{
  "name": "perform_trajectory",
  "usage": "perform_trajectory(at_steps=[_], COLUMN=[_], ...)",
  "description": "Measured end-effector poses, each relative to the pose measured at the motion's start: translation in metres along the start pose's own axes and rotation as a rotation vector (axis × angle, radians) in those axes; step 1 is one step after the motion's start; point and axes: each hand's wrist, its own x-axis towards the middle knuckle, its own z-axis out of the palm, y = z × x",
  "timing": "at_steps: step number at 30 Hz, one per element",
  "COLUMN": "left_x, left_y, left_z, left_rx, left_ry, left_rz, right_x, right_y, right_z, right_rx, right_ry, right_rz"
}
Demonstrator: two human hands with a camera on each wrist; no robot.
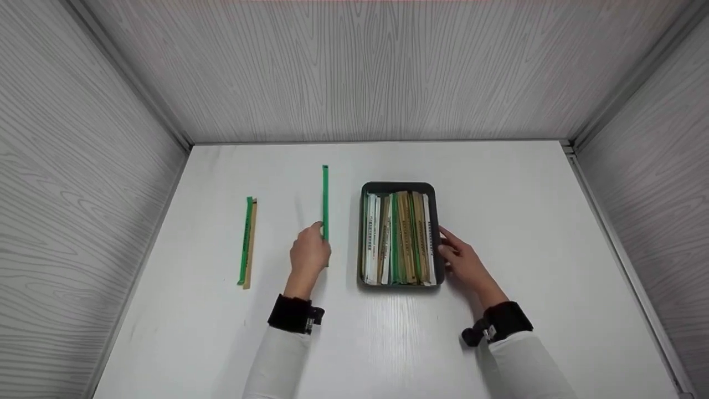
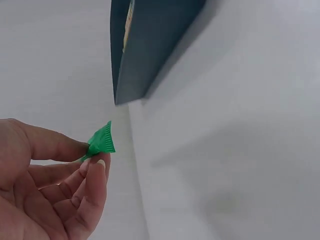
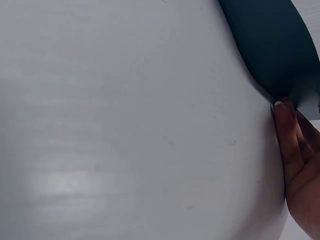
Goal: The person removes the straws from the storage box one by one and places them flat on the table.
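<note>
My left hand (image 1: 310,249) pinches a long, slim green-wrapped packet (image 1: 325,194) near its lower end. It stands above the table, left of a dark tray (image 1: 399,186). In the left wrist view, thumb and fingers hold the packet's crimped green end (image 2: 103,140), apart from the tray wall (image 2: 155,45). Several slim packets (image 1: 406,238), white, brown and green, lie lengthwise side by side in the tray. My right hand (image 1: 468,266) touches the tray's right side. In the right wrist view, its fairly straight fingers rest against the dark wall (image 3: 275,45).
Two slim packets, one green (image 1: 245,238) and one brown (image 1: 251,244), lie side by side on the white table (image 1: 376,343) at the left. Grey wood-grain panels (image 1: 354,72) enclose the table at the back and both sides.
</note>
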Motion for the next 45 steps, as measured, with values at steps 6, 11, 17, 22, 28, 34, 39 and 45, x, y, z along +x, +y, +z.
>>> perform_trajectory(at_steps=[6, 11, 17, 22, 28, 34, 39, 45], left_x=[0.001, -0.002, -0.005, -0.006, -0.004, -0.004, -0.004, -0.003], left_y=[-0.049, -0.082, -0.103, -0.111, -0.115, -0.12, -0.123, -0.124], left_z=[-0.027, -0.045, -0.05, -0.047, -0.046, -0.046, -0.046, -0.046], left_rx=[0.026, 0.061, 0.098, 0.119, 0.149, 0.18, 0.185, 0.178], left_ry=[0.019, 0.029, 0.079, 0.08, 0.055, 0.011, 0.027, 0.049], left_rz=[-0.123, -0.201, -0.198, -0.204, -0.203, -0.214, -0.204, -0.201], right_x=[0.0, -0.001, -0.001, -0.008, -0.011, -0.003, -0.002, -0.002], right_y=[0.005, 0.005, 0.002, -0.013, -0.021, 0.0, 0.003, 0.003], right_z=[0.003, 0.004, 0.002, 0.002, 0.001, 0.001, 0.001, 0.0], right_rx=[-0.033, -0.038, -0.008, -0.006, -0.013, -0.03, -0.028, -0.002], right_ry=[0.03, 0.034, 0.023, -0.011, -0.009, 0.022, 0.033, 0.004], right_rz=[-0.006, -0.001, 0.003, 0.005, 0.002, 0.001, -0.005, 0.0])
